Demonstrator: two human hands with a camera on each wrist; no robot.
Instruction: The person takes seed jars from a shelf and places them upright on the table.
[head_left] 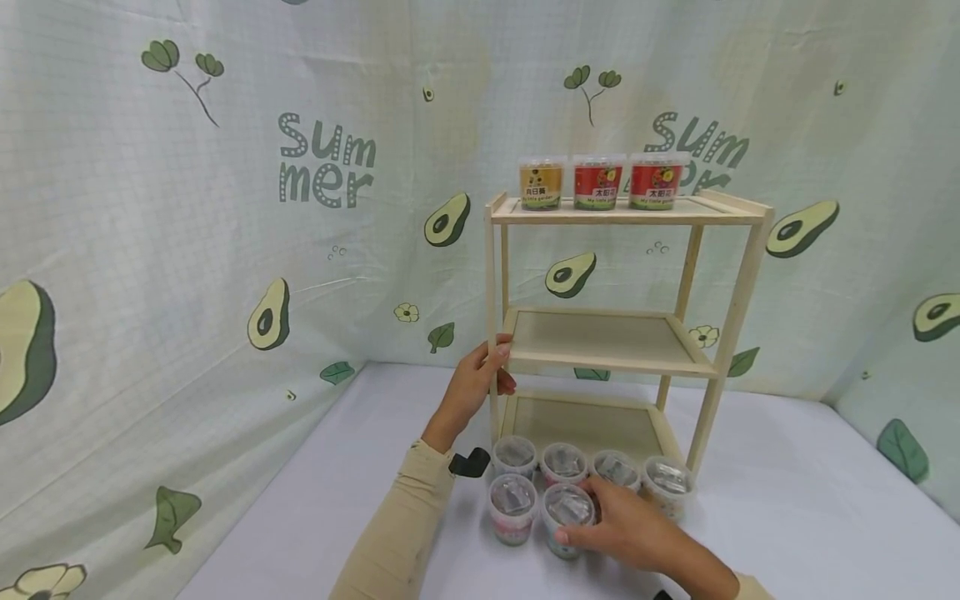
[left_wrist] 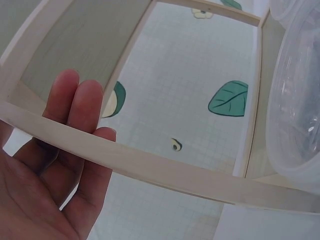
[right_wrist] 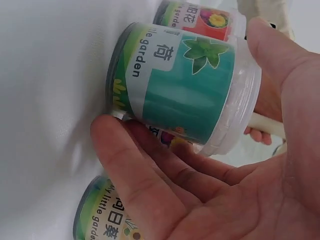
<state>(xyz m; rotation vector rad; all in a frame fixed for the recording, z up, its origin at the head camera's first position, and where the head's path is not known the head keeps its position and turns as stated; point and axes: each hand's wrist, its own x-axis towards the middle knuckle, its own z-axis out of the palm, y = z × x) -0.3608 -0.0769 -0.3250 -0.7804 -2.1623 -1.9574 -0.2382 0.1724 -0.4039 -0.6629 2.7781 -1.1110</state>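
My left hand (head_left: 474,385) grips the left front post (left_wrist: 150,161) of a wooden three-tier shelf (head_left: 607,362), fingers curled round it beside the middle tier. Down on the table, my right hand (head_left: 633,523) holds a clear-lidded plastic cup (right_wrist: 190,85) with a teal label and a leaf picture, thumb on one side and fingers on the other. Left of it stands a pink-labelled cup (head_left: 513,508). Behind them several more lidded cups form a row, from the leftmost cup (head_left: 514,457) to the rightmost cup (head_left: 667,486).
On the top tier stand a yellow cup (head_left: 541,185) and two red cups, the middle one (head_left: 597,185) and the right one (head_left: 656,183). The row of cups is just in front of the bottom tier (head_left: 585,425). A printed cloth (head_left: 360,275) hangs behind the white table (head_left: 337,467).
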